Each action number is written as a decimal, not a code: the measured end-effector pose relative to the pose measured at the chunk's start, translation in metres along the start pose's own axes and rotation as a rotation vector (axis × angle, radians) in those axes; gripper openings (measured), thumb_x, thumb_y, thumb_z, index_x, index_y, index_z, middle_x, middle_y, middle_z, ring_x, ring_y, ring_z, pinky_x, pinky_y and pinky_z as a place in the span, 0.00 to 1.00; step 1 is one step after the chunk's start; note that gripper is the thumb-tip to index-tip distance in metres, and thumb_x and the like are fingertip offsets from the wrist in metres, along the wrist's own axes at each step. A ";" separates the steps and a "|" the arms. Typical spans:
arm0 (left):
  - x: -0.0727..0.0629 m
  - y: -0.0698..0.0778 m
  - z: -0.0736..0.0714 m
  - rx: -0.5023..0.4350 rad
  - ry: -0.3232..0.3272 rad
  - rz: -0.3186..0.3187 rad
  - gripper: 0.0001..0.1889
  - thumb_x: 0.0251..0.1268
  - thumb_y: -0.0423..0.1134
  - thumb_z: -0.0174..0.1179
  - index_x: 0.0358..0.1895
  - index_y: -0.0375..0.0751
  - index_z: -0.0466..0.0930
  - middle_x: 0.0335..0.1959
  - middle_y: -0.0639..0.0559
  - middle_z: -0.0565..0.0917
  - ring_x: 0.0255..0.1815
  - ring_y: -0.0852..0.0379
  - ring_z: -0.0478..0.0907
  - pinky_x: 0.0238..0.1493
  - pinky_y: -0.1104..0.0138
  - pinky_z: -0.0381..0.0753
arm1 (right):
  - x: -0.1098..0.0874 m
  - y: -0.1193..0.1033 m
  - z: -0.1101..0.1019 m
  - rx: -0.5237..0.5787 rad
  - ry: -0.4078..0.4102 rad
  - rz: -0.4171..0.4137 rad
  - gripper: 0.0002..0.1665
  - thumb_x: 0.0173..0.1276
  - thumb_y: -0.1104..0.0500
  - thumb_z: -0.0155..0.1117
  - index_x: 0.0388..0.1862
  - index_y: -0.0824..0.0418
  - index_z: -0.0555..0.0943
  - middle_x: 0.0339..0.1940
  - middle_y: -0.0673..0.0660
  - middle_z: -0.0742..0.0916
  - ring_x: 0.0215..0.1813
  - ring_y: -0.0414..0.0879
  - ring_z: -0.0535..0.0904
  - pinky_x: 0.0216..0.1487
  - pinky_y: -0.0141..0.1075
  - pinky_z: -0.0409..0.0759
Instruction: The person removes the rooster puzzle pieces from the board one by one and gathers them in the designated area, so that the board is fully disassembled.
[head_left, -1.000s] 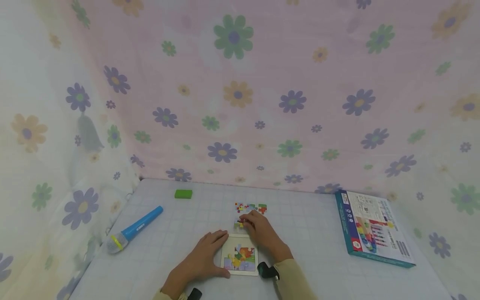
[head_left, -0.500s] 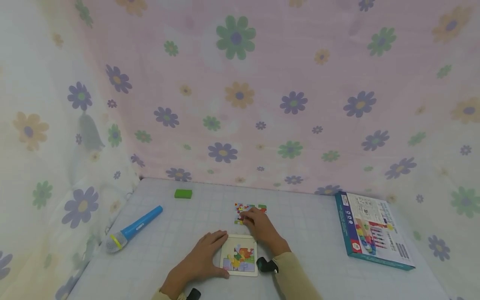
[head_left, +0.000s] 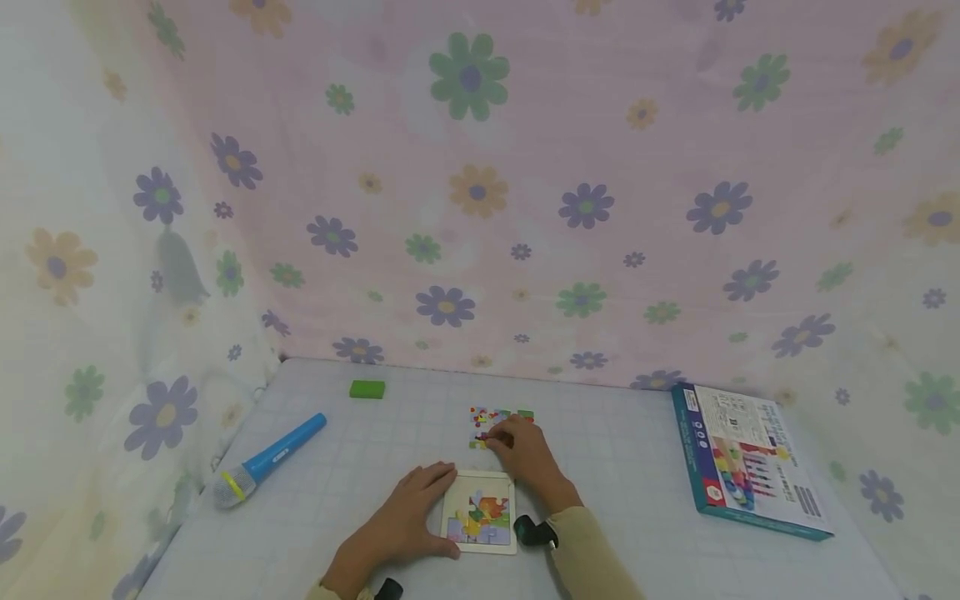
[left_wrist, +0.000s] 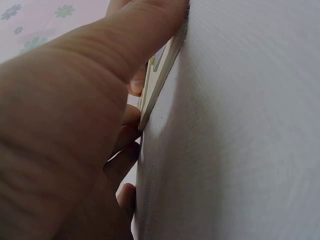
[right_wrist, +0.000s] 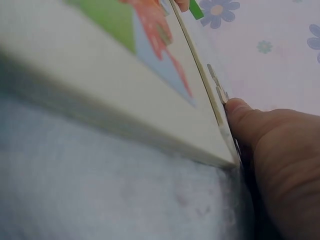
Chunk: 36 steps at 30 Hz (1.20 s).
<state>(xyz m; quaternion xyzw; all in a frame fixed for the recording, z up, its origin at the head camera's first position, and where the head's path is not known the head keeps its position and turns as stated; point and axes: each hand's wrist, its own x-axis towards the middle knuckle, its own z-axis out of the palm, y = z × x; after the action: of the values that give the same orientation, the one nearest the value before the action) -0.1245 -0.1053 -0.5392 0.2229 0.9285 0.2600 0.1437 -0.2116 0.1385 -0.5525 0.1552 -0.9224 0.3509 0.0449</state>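
Note:
A cream puzzle tray [head_left: 453, 482] lies on the table, its lower part filled with colourful jigsaw pieces [head_left: 478, 523]. My left hand [head_left: 408, 517] holds the tray along its left side, thumb at the near corner and fingers at the far one. In the left wrist view the thumb [left_wrist: 145, 30] lies over the tray's edge. Beyond the tray sits a group of loose puzzle pieces [head_left: 483, 417]. My right hand [head_left: 528, 458] reaches past the tray, its curled fingers and thumb pinching at a puzzle piece in this group [head_left: 477, 439]. The hand hides part of the group.
A blue toy microphone [head_left: 281, 450] lies at the left, with a green block [head_left: 367, 389] farther back. A flat boxed set [head_left: 753, 458] lies at the right. Flower-printed cloth [head_left: 517, 250] hangs behind the white-covered table [head_left: 615, 433].
A puzzle piece below the far group has moved up against the others. My right fingers have since shifted slightly right. The left hand and tray stay nearly still.

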 end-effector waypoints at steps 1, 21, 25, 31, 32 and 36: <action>0.000 0.000 0.000 -0.001 -0.001 -0.002 0.60 0.44 0.74 0.70 0.80 0.50 0.60 0.82 0.54 0.61 0.83 0.48 0.55 0.86 0.46 0.52 | 0.000 0.000 0.000 0.002 0.000 0.004 0.03 0.70 0.55 0.71 0.40 0.52 0.89 0.33 0.44 0.83 0.31 0.34 0.71 0.32 0.26 0.74; 0.004 0.000 0.002 0.003 -0.017 -0.046 0.60 0.42 0.74 0.71 0.80 0.52 0.60 0.82 0.55 0.61 0.83 0.46 0.55 0.85 0.45 0.52 | -0.050 -0.006 -0.010 0.293 -0.087 0.147 0.14 0.67 0.50 0.73 0.49 0.50 0.87 0.36 0.45 0.85 0.35 0.35 0.76 0.36 0.26 0.78; 0.004 -0.001 0.003 -0.001 -0.019 -0.048 0.60 0.42 0.76 0.70 0.80 0.53 0.60 0.82 0.55 0.61 0.83 0.47 0.55 0.85 0.45 0.53 | -0.062 -0.013 -0.008 0.238 -0.122 0.029 0.17 0.64 0.47 0.75 0.49 0.52 0.88 0.34 0.44 0.84 0.31 0.32 0.74 0.32 0.25 0.78; 0.003 0.000 0.001 0.011 -0.018 -0.031 0.60 0.43 0.76 0.69 0.81 0.52 0.59 0.82 0.55 0.61 0.83 0.48 0.55 0.86 0.47 0.52 | -0.071 -0.028 -0.010 0.123 -0.210 -0.042 0.25 0.63 0.46 0.76 0.54 0.57 0.87 0.38 0.44 0.84 0.35 0.30 0.72 0.34 0.24 0.76; 0.002 0.001 0.001 0.011 -0.020 -0.032 0.60 0.42 0.76 0.69 0.81 0.52 0.59 0.82 0.55 0.61 0.83 0.48 0.55 0.86 0.47 0.52 | -0.071 -0.030 -0.011 0.118 -0.220 -0.039 0.25 0.62 0.47 0.77 0.54 0.58 0.87 0.39 0.45 0.84 0.35 0.30 0.72 0.34 0.24 0.76; 0.002 0.002 0.001 0.006 -0.025 -0.043 0.60 0.42 0.76 0.69 0.80 0.53 0.60 0.82 0.56 0.61 0.83 0.48 0.55 0.85 0.46 0.52 | -0.072 -0.036 -0.012 0.100 -0.247 -0.016 0.24 0.61 0.49 0.78 0.54 0.58 0.88 0.38 0.44 0.83 0.35 0.30 0.72 0.35 0.24 0.76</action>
<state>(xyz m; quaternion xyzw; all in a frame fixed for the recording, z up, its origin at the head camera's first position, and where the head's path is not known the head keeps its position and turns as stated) -0.1251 -0.1028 -0.5390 0.2068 0.9319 0.2512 0.1601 -0.1319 0.1397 -0.5349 0.2068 -0.9009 0.3743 -0.0737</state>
